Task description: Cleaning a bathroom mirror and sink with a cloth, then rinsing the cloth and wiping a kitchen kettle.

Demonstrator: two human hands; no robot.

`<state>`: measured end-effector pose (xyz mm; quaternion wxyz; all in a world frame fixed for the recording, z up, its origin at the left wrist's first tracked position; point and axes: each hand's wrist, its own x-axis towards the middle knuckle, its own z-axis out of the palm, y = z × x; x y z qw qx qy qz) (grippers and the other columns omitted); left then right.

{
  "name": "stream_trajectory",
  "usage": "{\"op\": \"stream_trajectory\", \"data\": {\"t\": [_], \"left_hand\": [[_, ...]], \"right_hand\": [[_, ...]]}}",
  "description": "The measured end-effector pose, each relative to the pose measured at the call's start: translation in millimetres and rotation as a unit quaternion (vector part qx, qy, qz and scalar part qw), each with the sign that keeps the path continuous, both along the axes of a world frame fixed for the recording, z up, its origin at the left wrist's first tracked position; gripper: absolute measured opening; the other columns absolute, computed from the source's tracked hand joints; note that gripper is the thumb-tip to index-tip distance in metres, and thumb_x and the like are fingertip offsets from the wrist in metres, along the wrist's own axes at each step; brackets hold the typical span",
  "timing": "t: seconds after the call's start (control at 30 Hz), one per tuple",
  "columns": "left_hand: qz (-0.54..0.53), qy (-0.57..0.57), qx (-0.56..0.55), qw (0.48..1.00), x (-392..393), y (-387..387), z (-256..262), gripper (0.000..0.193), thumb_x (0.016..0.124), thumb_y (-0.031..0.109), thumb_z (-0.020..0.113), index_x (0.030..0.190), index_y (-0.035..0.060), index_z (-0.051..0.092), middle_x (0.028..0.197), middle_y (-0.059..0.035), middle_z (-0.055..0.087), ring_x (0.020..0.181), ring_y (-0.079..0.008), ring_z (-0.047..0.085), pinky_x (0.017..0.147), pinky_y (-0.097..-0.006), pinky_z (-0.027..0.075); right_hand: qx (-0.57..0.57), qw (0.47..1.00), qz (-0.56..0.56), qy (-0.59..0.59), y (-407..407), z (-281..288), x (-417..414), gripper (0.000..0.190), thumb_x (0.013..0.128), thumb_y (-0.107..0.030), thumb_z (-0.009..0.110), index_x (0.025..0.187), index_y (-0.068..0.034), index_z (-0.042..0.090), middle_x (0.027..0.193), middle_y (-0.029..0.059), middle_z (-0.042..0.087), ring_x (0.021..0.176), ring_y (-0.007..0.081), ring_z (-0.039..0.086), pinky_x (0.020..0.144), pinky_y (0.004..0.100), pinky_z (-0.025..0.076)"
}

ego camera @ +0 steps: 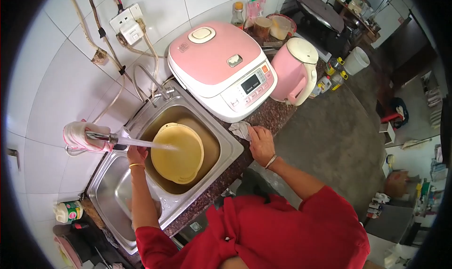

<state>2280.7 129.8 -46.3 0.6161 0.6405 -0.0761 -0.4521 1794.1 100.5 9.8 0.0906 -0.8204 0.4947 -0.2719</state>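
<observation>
My right hand [262, 146] is on the granite counter in front of the rice cooker. Its fingers are on a crumpled whitish cloth [241, 130]. My left hand [137, 155] reaches to the base of the chrome faucet [102, 137], partly hidden under the water stream, so its grip is unclear. Water [141, 143] runs from the faucet into a yellow plastic basin [176, 170] with small holes at its rim. The basin sits in the larger bowl of the stainless steel double sink [212, 179], and water fills it.
A pink and white rice cooker [215, 57] stands beside the sink, with a pink electric kettle [291, 71] to its right. A second thin tap [164, 92] rises behind the sink. A towel [76, 136] wraps the faucet's rear. A plugged-in adapter [131, 32] is on the tiled wall.
</observation>
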Motion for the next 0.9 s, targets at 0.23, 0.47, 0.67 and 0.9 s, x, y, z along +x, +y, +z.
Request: {"op": "stream_trajectory", "data": {"t": [0.23,0.47,0.67,0.9], "left_hand": [[0.03,-0.04,-0.014,0.999,-37,18,14,0.016,0.087,0.025,0.054,0.08,0.0117,0.057,0.067,0.0004,0.058,0.052,-0.0083,0.053,0.042,-0.021,0.042],[-0.391,-0.066,-0.059,0.916,-226,81,81,0.025,0.089,0.018,0.051,0.11,0.0054,0.054,0.085,-0.0017,0.06,0.068,-0.0067,0.054,0.057,-0.0204,0.045],[-0.346,0.052,-0.24,0.905,-342,86,56,0.065,0.087,0.024,0.05,0.137,0.0001,0.017,0.134,-0.02,0.03,0.126,-0.0247,0.029,0.105,-0.0351,0.022],[-0.34,0.296,-0.174,0.875,-368,58,54,0.058,0.084,0.02,0.053,0.135,0.0088,0.028,0.119,-0.0059,0.046,0.104,-0.0156,0.047,0.091,-0.0282,0.038]], "right_hand": [[0.057,0.998,0.004,0.038,-3,4,-14,0.05,0.068,-0.009,0.066,0.115,-0.003,0.05,0.105,0.0139,0.053,0.099,0.0337,0.048,0.087,0.0438,0.037],[0.309,0.922,-0.095,-0.215,50,16,-13,0.045,0.07,-0.021,0.072,0.107,-0.001,0.057,0.094,0.0127,0.062,0.088,0.0218,0.059,0.078,0.0315,0.047],[0.351,0.91,0.01,-0.223,92,55,14,0.057,0.073,-0.009,0.071,0.122,-0.001,0.044,0.11,0.009,0.053,0.1,0.0177,0.053,0.086,0.0309,0.044],[0.522,0.809,-0.094,-0.254,55,108,-49,0.036,0.081,-0.006,0.062,0.115,-0.003,0.049,0.106,0.0087,0.058,0.091,0.0135,0.057,0.069,0.0257,0.049]]}}
